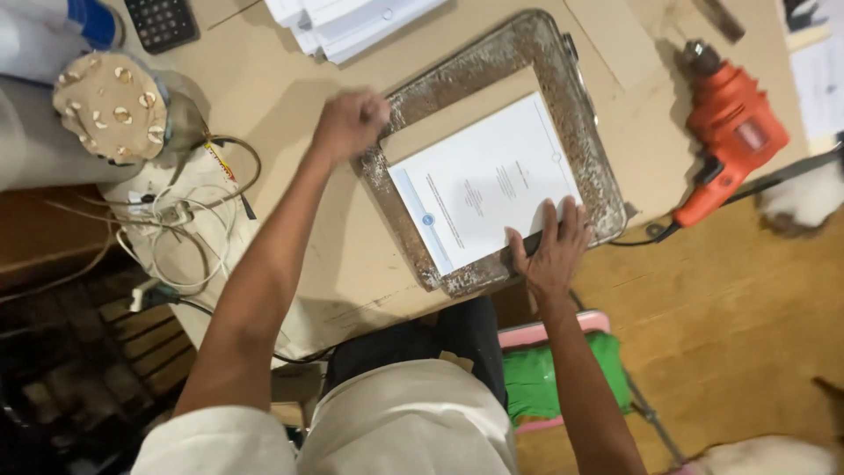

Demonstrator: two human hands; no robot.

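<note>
Right hand (552,249), low and right of centre, lies flat with fingers spread, pressing the white printed sheet (482,183) down at its near corner; it grips nothing. That sheet sits centred on a worn, speckled board (576,114) resting on the brown table (334,255). Left hand (352,120), above and left of centre, is clenched into a fist at the board's far-left corner; motion blur hides whether it grasps anything, though it may be pinching the edge. Judging by this, the paper is being squared and steadied, and any further move calls for both hands keeping it from sliding. Farther off, an orange drill (734,132) lies upper right and a calculator (161,22) upper left.
</note>
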